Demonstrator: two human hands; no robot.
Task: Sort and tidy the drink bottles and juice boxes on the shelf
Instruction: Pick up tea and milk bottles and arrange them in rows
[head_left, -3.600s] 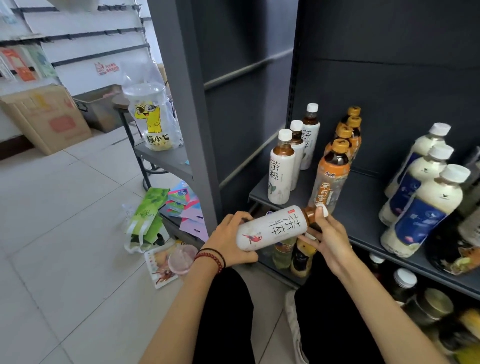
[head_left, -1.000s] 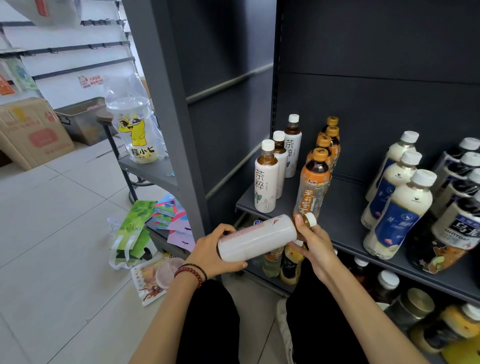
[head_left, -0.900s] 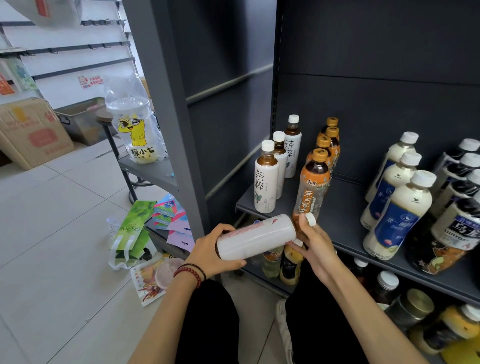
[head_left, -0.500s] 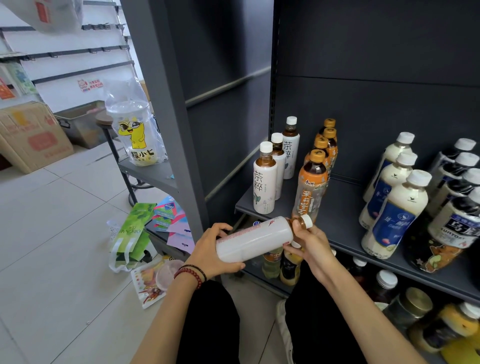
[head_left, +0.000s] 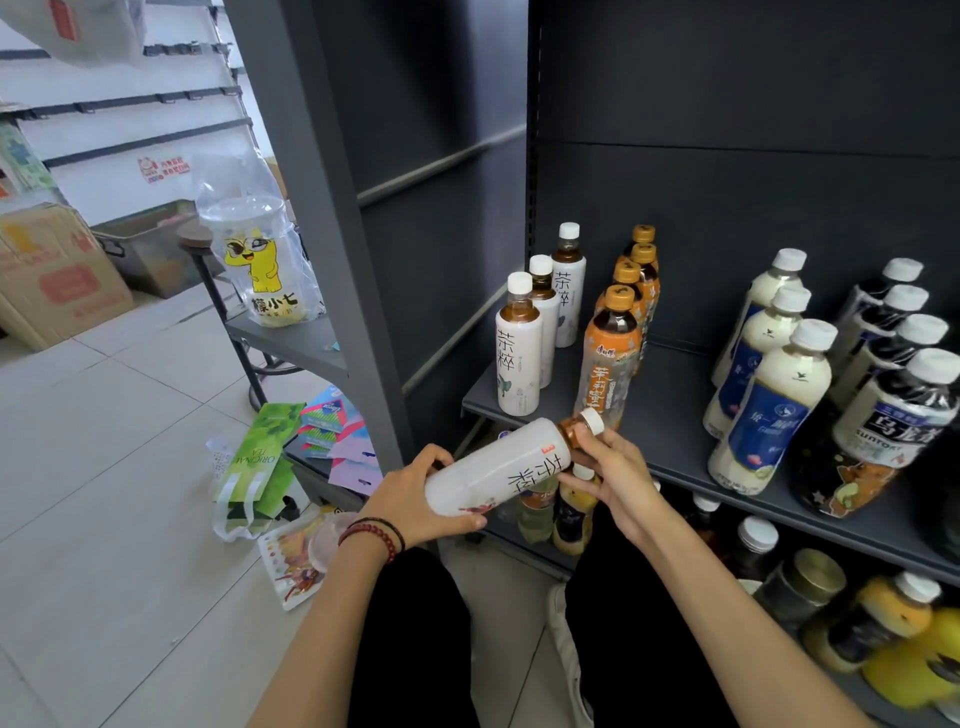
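Rows stand sorted on the dark grey metal shelf (head_left: 670, 441), but the white-sleeved plastic tea bottle (head_left: 493, 470), left hand (head_left: 413, 501) gripping its base and right hand (head_left: 610, 475) pinching its neck, awaits its matching row (head_left: 519, 353) at twelve o'clock.

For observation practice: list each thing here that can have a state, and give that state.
Held tea bottle, capped, tipped sideways, in both hands.
Left hand, holds its base.
Right hand, holds its neck.
White tea bottles, upright, capped, in a row.
Orange-capped bottles, upright, capped, in a row.
Green bag, lying on the floor.
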